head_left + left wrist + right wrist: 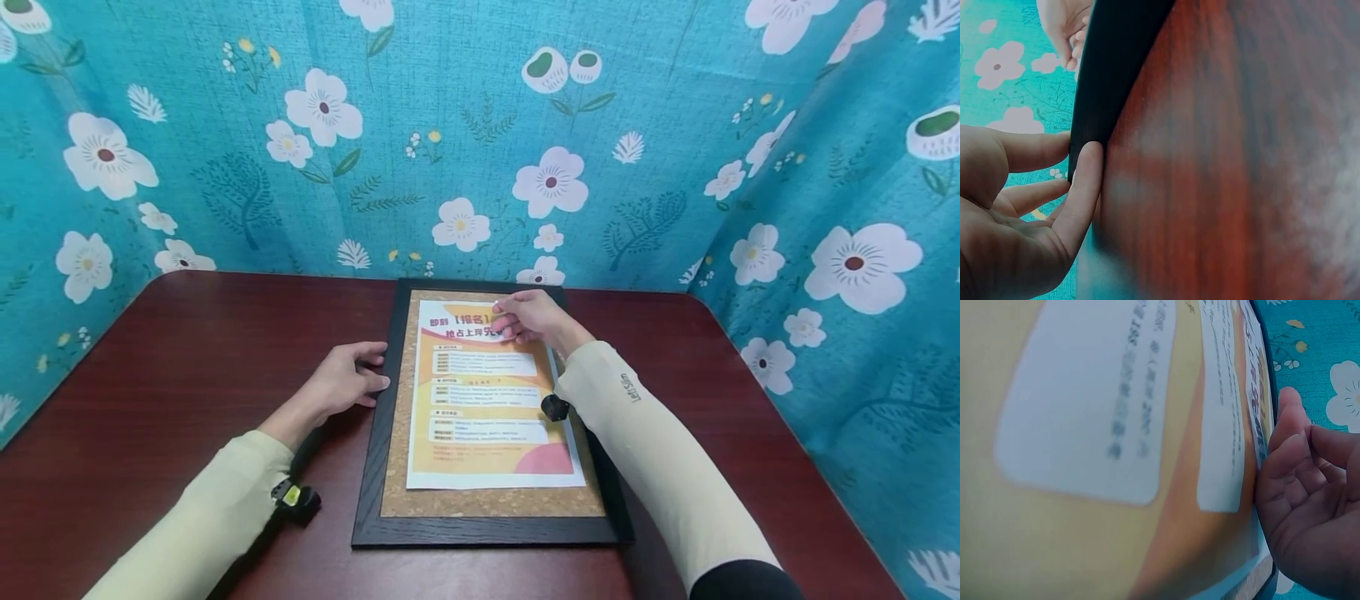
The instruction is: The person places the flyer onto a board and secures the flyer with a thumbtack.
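A printed poster (480, 450) in yellow, orange and white lies on a cork board (495, 502) with a black frame (487, 533). My left hand (341, 379) is at the left side of the frame. In the left wrist view, the thumb and fingertips (1090, 156) touch the frame's edge (1107, 81). Over the poster's upper right part is my right hand (528, 315), its thumb and index finger brought together near the top edge. The right wrist view shows those fingers curled; I cannot tell whether something small is between them. This hand hides the poster's upper right corner.
The board lies on a dark red-brown wooden table (202, 367), close to its far edge. Behind and to the right hangs a turquoise curtain (420, 125) with white flowers. My right forearm (660, 467) crosses the board's right side.
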Available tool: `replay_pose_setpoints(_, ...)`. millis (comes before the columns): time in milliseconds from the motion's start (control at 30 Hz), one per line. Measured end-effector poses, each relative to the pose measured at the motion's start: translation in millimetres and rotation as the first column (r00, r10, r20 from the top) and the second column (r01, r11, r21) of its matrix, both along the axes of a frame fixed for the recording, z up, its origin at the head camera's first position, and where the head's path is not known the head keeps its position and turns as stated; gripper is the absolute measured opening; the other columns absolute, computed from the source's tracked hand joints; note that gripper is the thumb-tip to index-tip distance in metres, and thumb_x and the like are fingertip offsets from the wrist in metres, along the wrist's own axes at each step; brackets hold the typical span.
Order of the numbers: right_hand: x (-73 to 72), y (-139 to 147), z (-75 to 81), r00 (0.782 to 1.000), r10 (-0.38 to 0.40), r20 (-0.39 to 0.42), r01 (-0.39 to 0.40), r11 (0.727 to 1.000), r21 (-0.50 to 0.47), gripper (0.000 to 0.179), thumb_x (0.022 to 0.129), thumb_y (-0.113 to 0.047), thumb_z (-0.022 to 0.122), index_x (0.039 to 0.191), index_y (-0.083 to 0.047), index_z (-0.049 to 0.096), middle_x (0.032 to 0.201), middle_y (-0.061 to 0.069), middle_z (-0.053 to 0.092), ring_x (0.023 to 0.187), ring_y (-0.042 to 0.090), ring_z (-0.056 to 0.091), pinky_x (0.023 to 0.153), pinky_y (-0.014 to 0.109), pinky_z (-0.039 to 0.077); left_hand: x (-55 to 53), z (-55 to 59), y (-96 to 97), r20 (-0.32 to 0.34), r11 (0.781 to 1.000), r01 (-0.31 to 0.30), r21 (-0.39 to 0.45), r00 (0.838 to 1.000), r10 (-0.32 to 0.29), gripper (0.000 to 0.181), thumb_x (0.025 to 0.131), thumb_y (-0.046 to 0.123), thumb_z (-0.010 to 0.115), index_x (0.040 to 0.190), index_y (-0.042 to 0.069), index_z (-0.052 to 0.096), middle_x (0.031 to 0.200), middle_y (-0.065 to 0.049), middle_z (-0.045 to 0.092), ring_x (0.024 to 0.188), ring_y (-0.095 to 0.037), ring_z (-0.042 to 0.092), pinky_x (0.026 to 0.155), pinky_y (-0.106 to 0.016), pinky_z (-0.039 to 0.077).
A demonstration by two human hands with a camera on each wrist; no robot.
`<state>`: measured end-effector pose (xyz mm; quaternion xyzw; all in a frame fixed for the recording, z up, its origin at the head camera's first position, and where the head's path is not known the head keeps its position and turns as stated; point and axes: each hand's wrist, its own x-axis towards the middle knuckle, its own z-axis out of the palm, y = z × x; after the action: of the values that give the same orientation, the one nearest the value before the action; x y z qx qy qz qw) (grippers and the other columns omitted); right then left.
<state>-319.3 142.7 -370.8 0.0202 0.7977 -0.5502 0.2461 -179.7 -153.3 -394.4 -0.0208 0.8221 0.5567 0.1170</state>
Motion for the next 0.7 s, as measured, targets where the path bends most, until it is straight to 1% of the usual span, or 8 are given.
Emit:
replay_pose_setpoints(233, -6.3, -9.2, 0.6, 0.999, -0.015, 0.033, 0.015, 1.0, 0.011, 0.03, 0.106, -0.028, 0.052, 0.12, -0.005, 0.065, 0.095, 0.01, 0.075, 0.066, 0.015, 0.066, 0.06, 0.025, 0.055, 0.5, 0.8, 0.4, 0.005, 1.0, -0.003, 0.012, 1.0, 0.003, 0.063, 0.093, -0.008, 0.062, 0.152, -0.002, 0.038, 0.137, -0.027, 0.049, 0.103, -0.032, 0.063, 0.073, -0.041, 0.062)
replay_pose_setpoints(433, -9.5, -16.5, 3.3, 0.999, -0.014, 0.048, 0.013, 1.0, 0.017, 0.029, 0.106, -0.029, 0.053, 0.119, -0.006, 0.065, 0.096, 0.011, 0.075, 0.065, 0.014, 0.066, 0.057, 0.024, 0.053, 1.2, 2.0, 1.0, 0.004, 1.0, -0.003, 0.013, 1.0, 0.003, 0.063, 0.093, -0.008, 0.063, 0.152, -0.002, 0.039, 0.138, -0.027, 0.049, 0.102, -0.032, 0.064, 0.073, -0.041, 0.062)
replay_pose_setpoints(700, -13.3, -21.6, -0.5, 0.997, -0.012, 0.072, 0.011, 1.0, 0.026, 0.03, 0.106, -0.03, 0.054, 0.118, -0.006, 0.067, 0.094, 0.009, 0.075, 0.065, 0.014, 0.066, 0.055, 0.023, 0.05, 1.9, 1.0, -1.2, -0.01, 1.0, 0.01, 0.021, 1.0, -0.009, 0.063, 0.094, -0.008, 0.062, 0.151, -0.003, 0.039, 0.138, -0.028, 0.048, 0.099, -0.03, 0.064, 0.072, -0.041, 0.062)
